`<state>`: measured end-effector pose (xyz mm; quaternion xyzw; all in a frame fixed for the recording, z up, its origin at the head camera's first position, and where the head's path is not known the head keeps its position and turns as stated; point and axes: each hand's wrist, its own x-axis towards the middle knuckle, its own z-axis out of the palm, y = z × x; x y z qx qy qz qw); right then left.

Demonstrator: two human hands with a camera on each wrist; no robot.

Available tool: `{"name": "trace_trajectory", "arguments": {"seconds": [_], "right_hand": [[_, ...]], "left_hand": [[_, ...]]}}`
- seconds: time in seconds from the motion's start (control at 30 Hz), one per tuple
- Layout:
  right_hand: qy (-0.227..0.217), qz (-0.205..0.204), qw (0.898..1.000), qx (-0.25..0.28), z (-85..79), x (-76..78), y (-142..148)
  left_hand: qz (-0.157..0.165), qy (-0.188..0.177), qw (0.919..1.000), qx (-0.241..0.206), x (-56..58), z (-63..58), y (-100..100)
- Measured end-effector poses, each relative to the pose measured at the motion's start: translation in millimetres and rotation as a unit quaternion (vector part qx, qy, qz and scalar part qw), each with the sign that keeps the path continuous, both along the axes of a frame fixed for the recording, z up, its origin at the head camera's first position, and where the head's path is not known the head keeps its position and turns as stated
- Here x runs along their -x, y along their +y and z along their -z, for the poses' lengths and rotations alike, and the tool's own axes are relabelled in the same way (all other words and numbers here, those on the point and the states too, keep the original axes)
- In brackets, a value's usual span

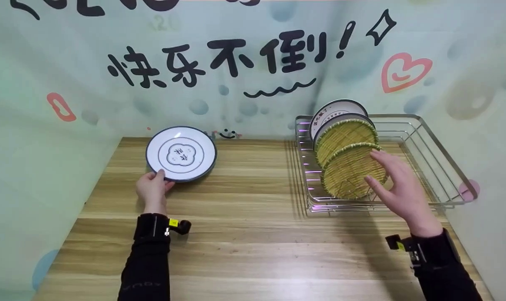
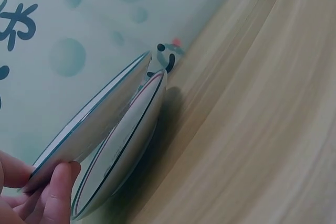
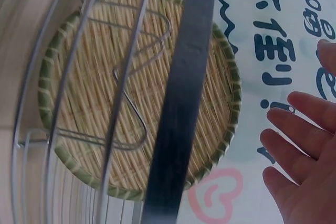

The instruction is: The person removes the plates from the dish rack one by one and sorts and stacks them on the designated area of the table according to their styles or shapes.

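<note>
Below wall lettering (image 1: 233, 62), the left hand (image 1: 152, 188) pinches a plate (image 1: 181, 154) near the table's (image 1: 244, 234) back edge. The right hand (image 1: 403, 190) hovers loose.

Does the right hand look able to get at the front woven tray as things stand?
Probably yes: the right hand is empty and close by, and the front woven tray rises above the wire rack, with nothing visible between hand and upper edge.

Light seems to fall from above, fairly bright, laying a pale glare across the near tabletop (image 1: 253, 238) and a white glint on the plate (image 1: 181, 154), while thin striped shadows spread left of the wire rack (image 1: 448, 157). Both wrist views look dimmer and softer, the wood grain smeared in the left one.
</note>
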<state>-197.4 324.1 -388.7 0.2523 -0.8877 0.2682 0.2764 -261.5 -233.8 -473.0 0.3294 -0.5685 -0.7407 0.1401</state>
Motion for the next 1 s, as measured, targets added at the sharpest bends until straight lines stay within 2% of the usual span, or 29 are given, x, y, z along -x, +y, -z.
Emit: {"name": "trace_trajectory", "arguments": {"seconds": [0.27, 0.4, 0.67, 0.73, 0.8, 0.87, 0.93, 1.0], "right_hand": [[0.032, 0.003, 0.999, -0.006, -6.2, 6.2, 6], [0.045, 0.003, 0.999, -0.011, -5.3, 7.3, 5], [0.033, 0.003, 0.999, -0.013, -3.7, 5.9, 7], [0.031, 0.004, 0.999, -0.014, -3.7, 6.3, 7], [0.032, 0.003, 0.999, -0.015, -3.5, 6.7, 8], [0.035, 0.002, 0.999, -0.013, -2.7, 7.6, 8], [0.038, 0.0, 0.999, -0.01, -1.8, 8.6, 9], [0.04, 0.0, 0.999, -0.007, -1.1, 9.6, 9]], "left_hand": [[0.018, -0.014, 0.9997, 0.01, 4.0, 0.6, 0], [0.015, -0.017, 0.9996, 0.018, 5.3, 3.6, 1], [0.0, -0.007, 1.0, -0.005, 9.6, 11.6, 2], [0.005, -0.007, 1.0, -0.001, 9.9, 12.5, 1], [0.02, -0.012, 0.9994, 0.027, 9.2, 12.6, -1], [0.045, -0.024, 0.9953, 0.082, 7.5, 12.3, -3], [0.073, -0.043, 0.985, 0.15, 5.4, 11.5, -5], [0.096, -0.068, 0.969, 0.217, 3.2, 11.0, -8]]}}
